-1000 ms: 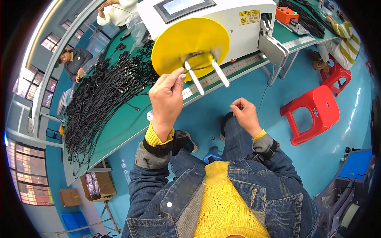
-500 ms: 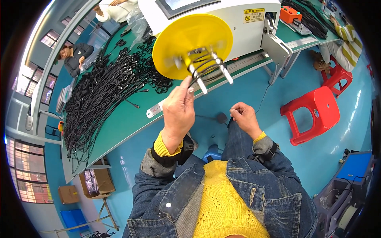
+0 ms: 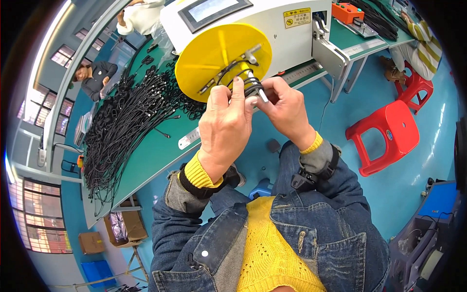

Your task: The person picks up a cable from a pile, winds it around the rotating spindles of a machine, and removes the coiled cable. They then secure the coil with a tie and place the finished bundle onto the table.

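A yellow winding disc (image 3: 206, 56) stands on the front of a white machine (image 3: 277, 41). A black cable (image 3: 249, 88) is looped round the metal prongs at the disc's middle, and one prong's pale tip pokes out of the coil. My left hand (image 3: 224, 129) pinches the coil from the left, its index finger stretched up along the loops. From the right, my right hand (image 3: 288, 109) closes thumb and bent fingers on the same coil. The fingertips of both hands almost meet below the prong and hide part of the loops.
Many black cables (image 3: 131, 117) lie piled on the green table (image 3: 141, 170) to the left. A metal ruler (image 3: 189, 138) lies along its edge. Red stools (image 3: 389, 136) stand to the right, near a seated person in stripes. An orange control box (image 3: 346, 13) sits behind the machine.
The spinning prongs have come to rest. My right hand has risen from near my lap to the coil, and my left hand has closed in on the loops.
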`<state>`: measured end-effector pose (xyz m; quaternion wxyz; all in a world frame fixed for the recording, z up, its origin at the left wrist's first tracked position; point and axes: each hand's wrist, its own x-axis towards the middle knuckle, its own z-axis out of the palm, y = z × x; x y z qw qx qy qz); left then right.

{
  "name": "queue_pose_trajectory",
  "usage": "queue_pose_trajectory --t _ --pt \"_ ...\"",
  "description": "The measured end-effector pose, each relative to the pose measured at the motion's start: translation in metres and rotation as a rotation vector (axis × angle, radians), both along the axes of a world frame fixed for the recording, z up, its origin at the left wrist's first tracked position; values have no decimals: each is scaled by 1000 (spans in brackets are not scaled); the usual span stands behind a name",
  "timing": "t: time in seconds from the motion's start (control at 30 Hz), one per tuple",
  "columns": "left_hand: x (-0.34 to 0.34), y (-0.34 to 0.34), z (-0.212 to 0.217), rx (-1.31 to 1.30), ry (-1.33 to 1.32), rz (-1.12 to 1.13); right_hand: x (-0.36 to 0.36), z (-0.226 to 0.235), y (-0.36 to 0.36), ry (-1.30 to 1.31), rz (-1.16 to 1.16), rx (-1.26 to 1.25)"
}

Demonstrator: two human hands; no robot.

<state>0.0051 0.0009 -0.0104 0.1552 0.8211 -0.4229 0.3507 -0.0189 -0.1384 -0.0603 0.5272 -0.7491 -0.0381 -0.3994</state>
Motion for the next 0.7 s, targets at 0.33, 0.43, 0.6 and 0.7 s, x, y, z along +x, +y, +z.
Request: queue_pose_trajectory --t 0.33,0.43,0.6,0.7 --pt "19 8 -3 -2 279 8 35 -3 -22 -23 249 -4" --pt "24 9 -3 -10 352 -38 34 0 -25 59 304 4" --pt "22 6 1 -108 384 -88 39 -4 -23 37 456 106" --pt "23 5 11 40 522 -86 30 -19 -3 8 254 62"
